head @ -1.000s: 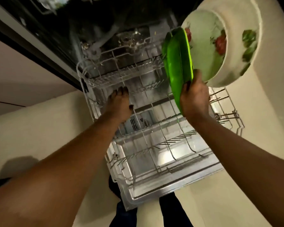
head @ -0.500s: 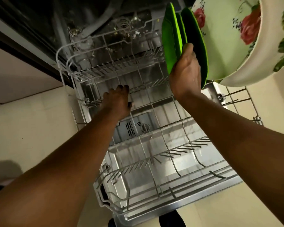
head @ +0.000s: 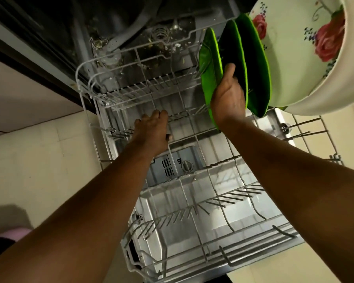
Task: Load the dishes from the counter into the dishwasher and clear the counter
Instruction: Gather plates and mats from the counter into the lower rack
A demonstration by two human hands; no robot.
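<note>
My right hand (head: 228, 99) grips a fanned stack of green plates (head: 253, 64) held on edge over the right side of the lower dishwasher rack (head: 192, 207). Behind them, in the same stack, is a large white bowl with red flowers (head: 315, 58). The wire rack is pulled out over the open door and holds no dishes. My left hand (head: 153, 129) reaches into the rack's far half, fingers curled at the tine rows; whether it grips a wire I cannot tell.
The dishwasher tub (head: 151, 33) stands open beyond the rack, with food bits near the drain. A detergent dispenser (head: 176, 166) shows through the rack on the door. Beige floor tiles (head: 39, 160) lie to the left and right. A dark cabinet front (head: 18, 48) runs at upper left.
The green plates have spread apart in my right hand and moved a little right and up in view. The view closed in on the rack. My left hand stays at the far tines.
</note>
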